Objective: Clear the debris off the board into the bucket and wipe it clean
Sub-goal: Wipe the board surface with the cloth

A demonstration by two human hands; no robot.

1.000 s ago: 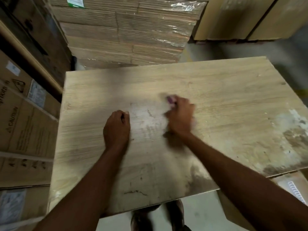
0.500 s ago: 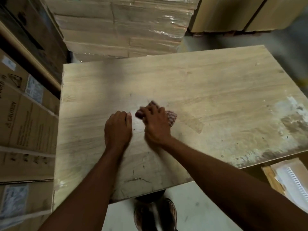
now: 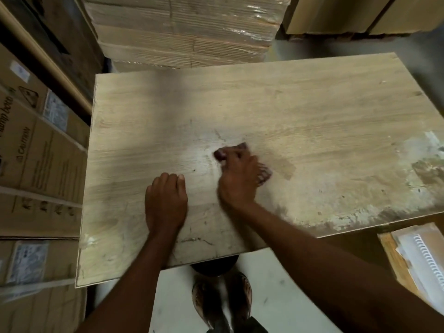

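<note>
Two hands at frame centre: the right hand (image 3: 237, 179) grips one dark reddish cloth (image 3: 263, 173) against one wooden board (image 3: 300, 121); the left hand (image 3: 165, 200) rests beside it, fingers loosely curled. Cardboard boxes (image 3: 36, 152) stack along the left.

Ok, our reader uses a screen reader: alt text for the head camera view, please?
A person's right hand holds a reddish cloth against a wooden board while the left hand rests beside it. Pale stains mark the board's right edge.
</note>
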